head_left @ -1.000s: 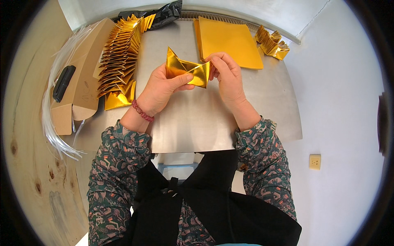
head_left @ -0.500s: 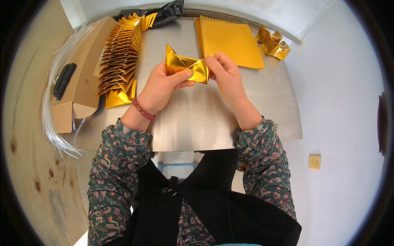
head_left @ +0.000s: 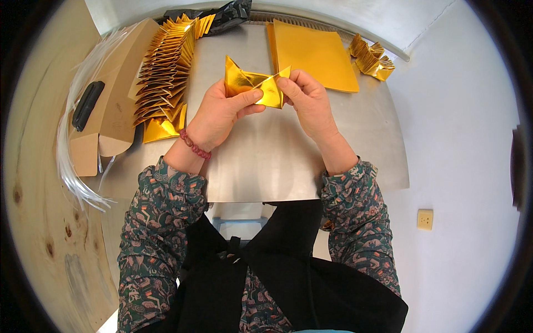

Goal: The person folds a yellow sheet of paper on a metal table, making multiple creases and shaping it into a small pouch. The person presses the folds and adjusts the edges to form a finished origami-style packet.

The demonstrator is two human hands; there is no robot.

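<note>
Between my hands, raised over the middle of the metal table, is a folded gold foil paper [head_left: 271,93] with pointed corners and an open pocket along its upper side. My left hand [head_left: 229,106] grips its left part, thumb laid across the front and fingers behind. With thumb and fingers, my right hand [head_left: 306,100] pinches the right-hand corner. A long row of folded gold papers [head_left: 165,72] nested together lies left of my hands. Behind the held piece rests a stack of flat gold paper sheets [head_left: 316,55].
At the left is a cardboard box [head_left: 117,100] with a black handle [head_left: 88,105] and a bundle of clear plastic strips [head_left: 69,150]. More folded gold pieces [head_left: 373,58] sit far right. A black plastic bag [head_left: 227,18] lies at the back of the metal table [head_left: 266,177].
The held gold paper's right corner now stands up more above my right thumb, and its pocket looks wider. Both hands keep their grip. The whole view has shifted slightly.
</note>
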